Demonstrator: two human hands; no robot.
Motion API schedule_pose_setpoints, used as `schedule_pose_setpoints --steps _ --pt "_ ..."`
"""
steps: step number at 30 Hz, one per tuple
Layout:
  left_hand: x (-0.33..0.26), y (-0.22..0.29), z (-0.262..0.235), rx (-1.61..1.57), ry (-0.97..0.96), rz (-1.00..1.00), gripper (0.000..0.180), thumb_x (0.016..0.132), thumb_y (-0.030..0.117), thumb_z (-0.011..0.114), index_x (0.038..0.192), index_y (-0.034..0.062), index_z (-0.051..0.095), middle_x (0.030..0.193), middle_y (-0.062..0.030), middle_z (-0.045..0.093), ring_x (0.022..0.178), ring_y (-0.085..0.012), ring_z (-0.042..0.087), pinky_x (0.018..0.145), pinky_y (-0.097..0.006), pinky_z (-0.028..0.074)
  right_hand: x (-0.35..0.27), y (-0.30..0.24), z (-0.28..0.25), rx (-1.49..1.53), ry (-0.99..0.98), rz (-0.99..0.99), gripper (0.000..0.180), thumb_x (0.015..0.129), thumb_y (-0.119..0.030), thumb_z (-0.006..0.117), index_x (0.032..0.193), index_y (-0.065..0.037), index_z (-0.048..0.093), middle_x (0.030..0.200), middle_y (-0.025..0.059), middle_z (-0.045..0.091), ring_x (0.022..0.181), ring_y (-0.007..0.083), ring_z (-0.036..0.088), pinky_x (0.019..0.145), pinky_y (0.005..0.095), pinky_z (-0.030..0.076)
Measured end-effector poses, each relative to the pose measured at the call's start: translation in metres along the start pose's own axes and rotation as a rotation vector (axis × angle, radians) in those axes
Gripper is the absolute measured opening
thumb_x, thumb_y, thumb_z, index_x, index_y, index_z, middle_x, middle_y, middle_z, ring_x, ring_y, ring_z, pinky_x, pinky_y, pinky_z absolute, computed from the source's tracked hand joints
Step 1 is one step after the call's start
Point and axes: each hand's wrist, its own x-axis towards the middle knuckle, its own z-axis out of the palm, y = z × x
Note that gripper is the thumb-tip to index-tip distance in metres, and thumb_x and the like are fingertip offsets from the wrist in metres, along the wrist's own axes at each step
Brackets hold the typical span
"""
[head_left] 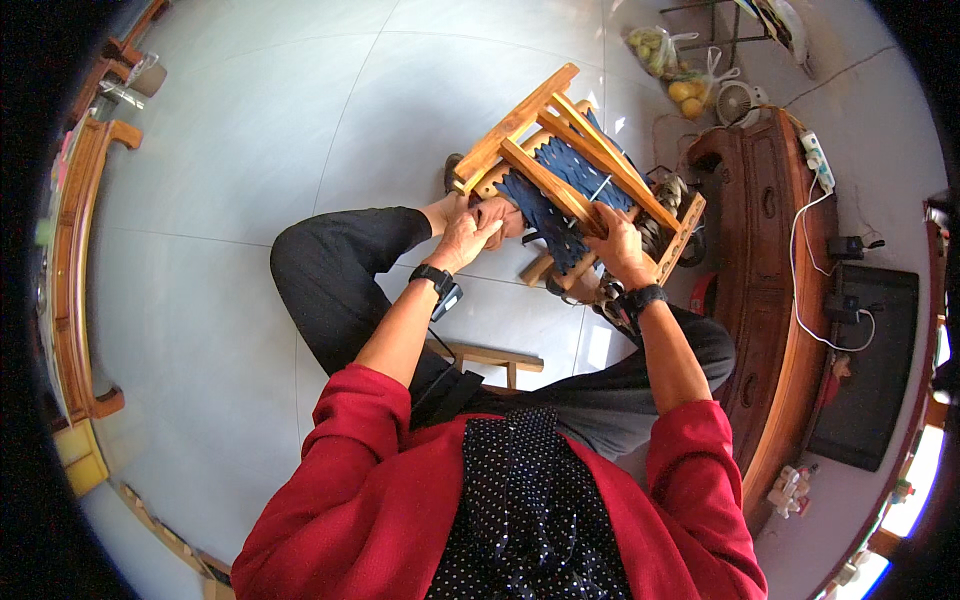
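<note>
A light wooden folding stool [520, 125] with dark blue woven webbing [555, 165] across it is tilted in front of me. A thin metal rod or tool [601, 187] shows against the webbing. My right hand [620, 248] is closed around a wooden bar of the stool, near its lower right side. My left hand [470, 238] is closed at the stool's left lower corner, close to my bare ankle [440, 212]. What its fingers pinch is hidden.
A low wooden stool [500, 356] is between my legs. A carved wooden cabinet [755, 240] stands to the right, with a power strip [817, 162] and white cable. Beyond are fruit bags [690, 90] and a small fan [737, 103]. Wooden furniture [72, 270] lines the left.
</note>
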Motion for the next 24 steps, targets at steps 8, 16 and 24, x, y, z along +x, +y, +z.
schedule_pose_setpoints --steps 8,16,24 --pt "-0.022 0.000 0.011 -0.113 0.003 -0.027 0.051 0.093 0.032 0.067 0.118 -0.0108 0.057 0.139 -0.0239 0.048 0.120 -0.0355 0.056 0.102 -0.039 0.044 -0.007 0.007 -0.006 -0.067 0.035 -0.137 0.069 0.068 -0.004 0.084 0.131 -0.005 0.059 0.108 0.0160 0.064 0.102 0.0365 0.063 0.088 0.0422 0.053" --pt "-0.080 0.008 0.036 0.087 0.050 0.243 0.045 0.091 0.030 0.071 0.113 -0.0085 0.061 0.136 -0.0300 0.047 0.126 -0.0410 0.050 0.104 -0.042 0.042 -0.014 -0.012 -0.023 -0.263 0.060 -0.143 0.069 0.069 -0.013 0.083 0.132 -0.017 0.057 0.122 0.0061 0.056 0.117 0.0292 0.052 0.094 0.0471 0.044" --pt "-0.097 0.029 0.003 0.209 0.113 0.047 0.031 0.090 0.022 0.068 0.094 -0.0093 0.066 0.082 -0.0207 0.064 0.079 -0.0370 0.065 0.074 -0.043 0.051 0.011 -0.080 0.031 -0.121 0.148 -0.256 0.049 0.071 -0.016 0.082 0.116 -0.011 0.063 0.106 0.0087 0.059 0.105 0.0327 0.054 0.090 0.0459 0.044"
